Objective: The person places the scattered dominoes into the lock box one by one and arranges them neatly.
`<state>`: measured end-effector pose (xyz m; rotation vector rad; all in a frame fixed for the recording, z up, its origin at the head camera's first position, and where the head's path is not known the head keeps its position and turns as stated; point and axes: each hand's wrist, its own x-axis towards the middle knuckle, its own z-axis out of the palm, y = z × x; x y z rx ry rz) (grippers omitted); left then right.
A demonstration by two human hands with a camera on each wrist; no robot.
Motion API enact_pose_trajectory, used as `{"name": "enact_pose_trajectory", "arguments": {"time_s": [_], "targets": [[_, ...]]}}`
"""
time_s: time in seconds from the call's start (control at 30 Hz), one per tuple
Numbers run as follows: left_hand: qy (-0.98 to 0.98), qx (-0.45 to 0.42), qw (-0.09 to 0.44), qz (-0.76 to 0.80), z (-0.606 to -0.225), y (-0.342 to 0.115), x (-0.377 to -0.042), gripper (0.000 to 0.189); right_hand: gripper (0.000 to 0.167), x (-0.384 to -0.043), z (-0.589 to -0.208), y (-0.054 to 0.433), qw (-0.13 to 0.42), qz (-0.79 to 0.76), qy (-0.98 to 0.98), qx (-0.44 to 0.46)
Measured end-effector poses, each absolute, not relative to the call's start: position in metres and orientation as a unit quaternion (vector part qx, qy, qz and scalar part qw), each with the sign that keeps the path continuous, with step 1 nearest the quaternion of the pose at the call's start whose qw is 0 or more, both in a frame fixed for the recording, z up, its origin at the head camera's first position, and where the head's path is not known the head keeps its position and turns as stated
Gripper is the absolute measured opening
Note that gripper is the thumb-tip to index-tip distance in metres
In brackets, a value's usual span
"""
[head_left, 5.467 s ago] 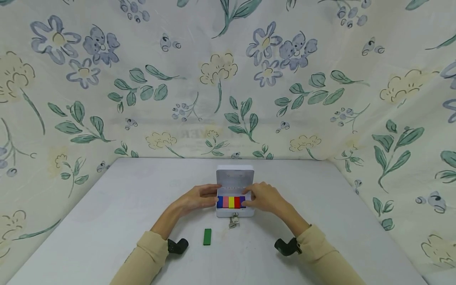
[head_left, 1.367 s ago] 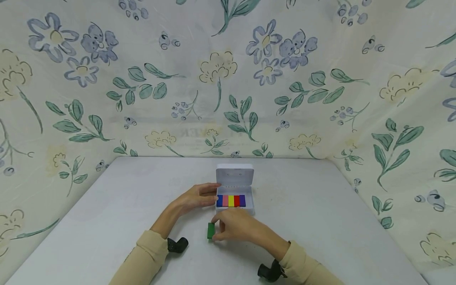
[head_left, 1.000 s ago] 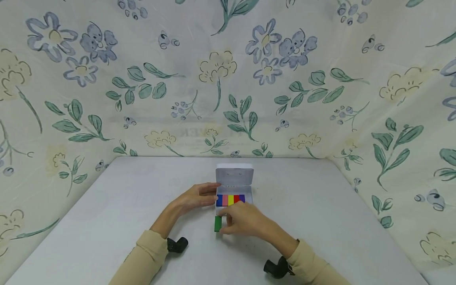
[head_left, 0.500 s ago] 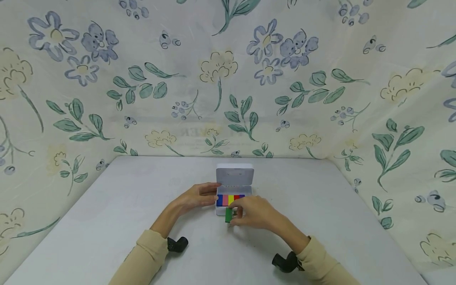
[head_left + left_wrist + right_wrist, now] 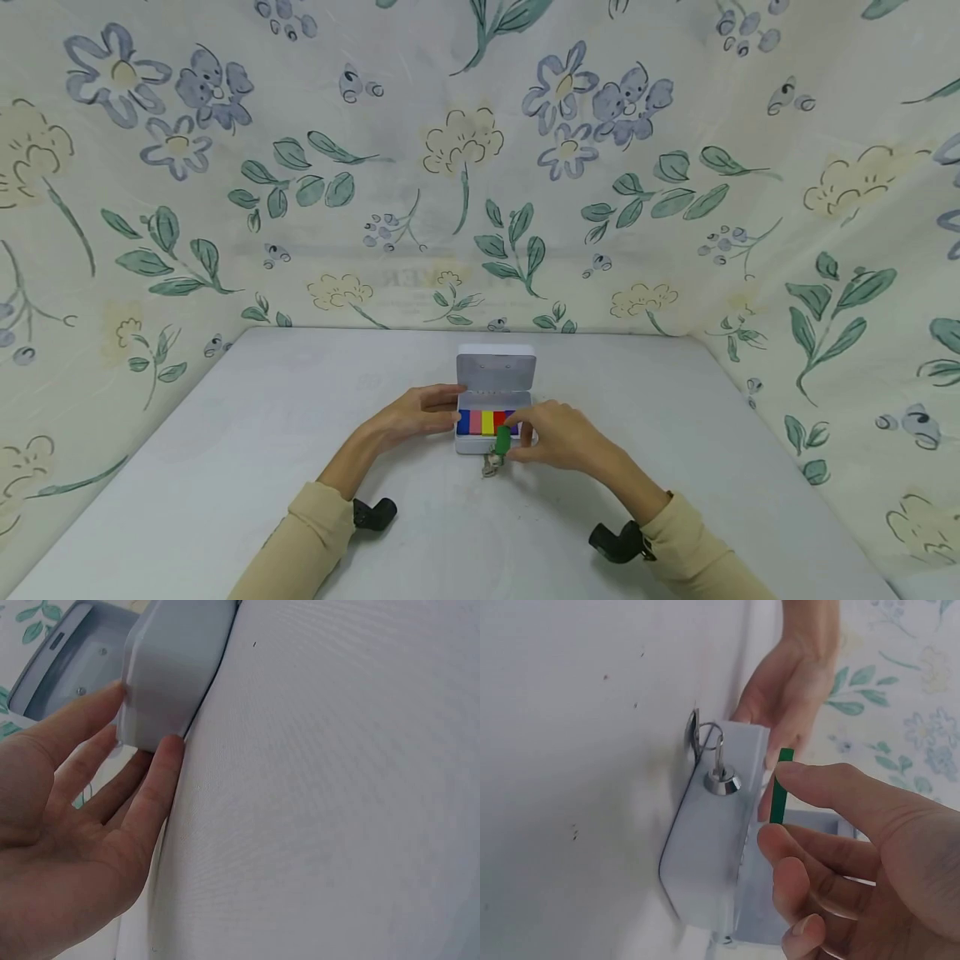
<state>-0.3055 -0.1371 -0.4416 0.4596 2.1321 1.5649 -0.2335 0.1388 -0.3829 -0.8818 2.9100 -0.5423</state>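
Note:
A small white metal cash box [image 5: 468, 447] stands on the table with its lid raised. Inside it lies a row of coloured blocks [image 5: 487, 422]: blue, pink, yellow, red and purple. My right hand [image 5: 562, 435] pinches a flat green block [image 5: 502, 439] by its ends between thumb and finger, just above the front rim of the box. My left hand [image 5: 416, 414] rests against the box's left side, fingertips touching the wall, as the left wrist view also shows. From the front lock [image 5: 722, 781] hang keys [image 5: 695, 736] on a ring.
The box sits on a white table [image 5: 300, 375]. Behind the table hangs a flower-patterned cloth [image 5: 405, 225]. A black wrist camera [image 5: 375, 515] is strapped to the left wrist, and another camera [image 5: 617, 542] to the right.
The green block lay on the table at first. My right hand has picked it up and carried it right and away from me to the box front. The left hand has stayed put.

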Motion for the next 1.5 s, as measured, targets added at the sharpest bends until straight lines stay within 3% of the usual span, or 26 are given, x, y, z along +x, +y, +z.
{"name": "enact_pose_trajectory", "arguments": {"time_s": [1.5], "targets": [[0.771, 0.168, 0.229, 0.57, -0.443, -0.137, -0.306, 0.061, 0.037, -0.272, -0.393, 0.157, 0.049, -0.2, 0.951, -0.233]]}}
